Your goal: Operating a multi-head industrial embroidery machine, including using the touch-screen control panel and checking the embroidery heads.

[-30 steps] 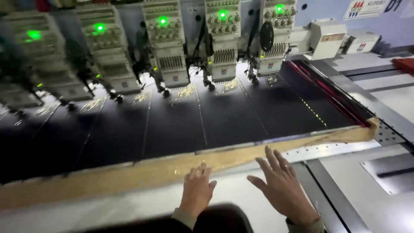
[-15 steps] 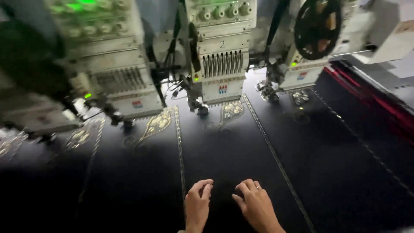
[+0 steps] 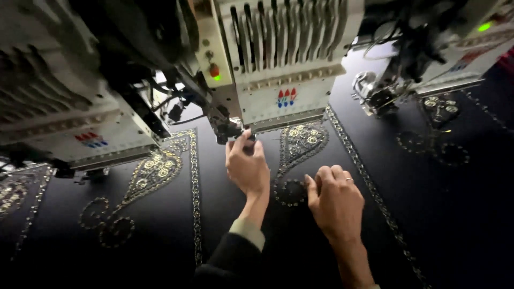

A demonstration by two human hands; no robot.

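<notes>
Reaching up under the middle sewing head (image 3: 278,64), the left hand (image 3: 247,168) has its fingertips pinched narrow at the small dark part (image 3: 231,131) at the head's lower left corner; whether anything is held between them cannot be told, since the spot is dark and partly covered by the fingers. That part sits right at the fingertips, above the palm and just left of the head's white front plate. The right hand (image 3: 334,200) lies palm down on the black cloth (image 3: 455,214), its fingers curled loosely and holding nothing, with a ring on one finger. Its fingertips touch the lower curl of the gold stitched pattern (image 3: 297,155), which runs from under the middle head down to between the two hands. A second gold pattern (image 3: 144,179) lies well to the left, below another sewing head (image 3: 69,107). A chain-like gold border (image 3: 369,187) runs down the cloth just right of the right hand.
</notes>
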